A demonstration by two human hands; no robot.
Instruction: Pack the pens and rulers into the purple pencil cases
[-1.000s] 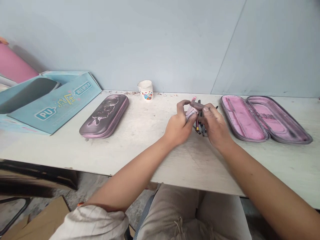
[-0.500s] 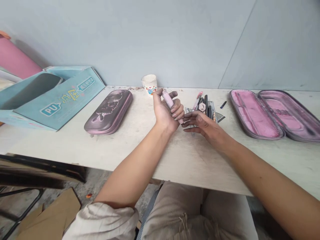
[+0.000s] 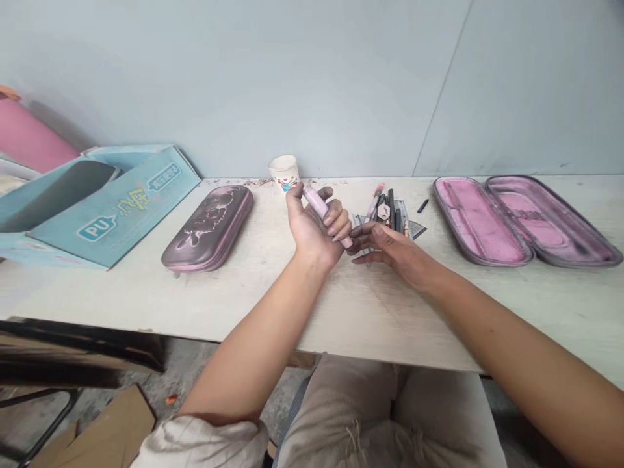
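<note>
My left hand (image 3: 316, 224) is turned palm up above the table and its fingers curl round a pale pink tube-shaped stick (image 3: 318, 205). My right hand (image 3: 385, 248) lies just to its right, fingers stretched out flat on the table, the fingertips almost touching the stick's lower end. Behind my right hand lies a loose heap of pens, pencils and a small ruler (image 3: 390, 213). An open pencil case with a pink lining (image 3: 517, 221) sits to the right. A closed dark pink pencil case (image 3: 209, 227) lies to the left.
A small paper cup (image 3: 284, 173) stands by the wall behind my left hand. A light blue cardboard box (image 3: 97, 201) lies at the far left with a pink roll (image 3: 29, 133) behind it. One short dark pen piece (image 3: 423, 205) lies apart. The table's front edge (image 3: 244, 338) runs above my lap.
A second ago both hands were together over the pen heap. My left hand has lifted the pink stick out to the left, palm up; my right hand has let go and flattened.
</note>
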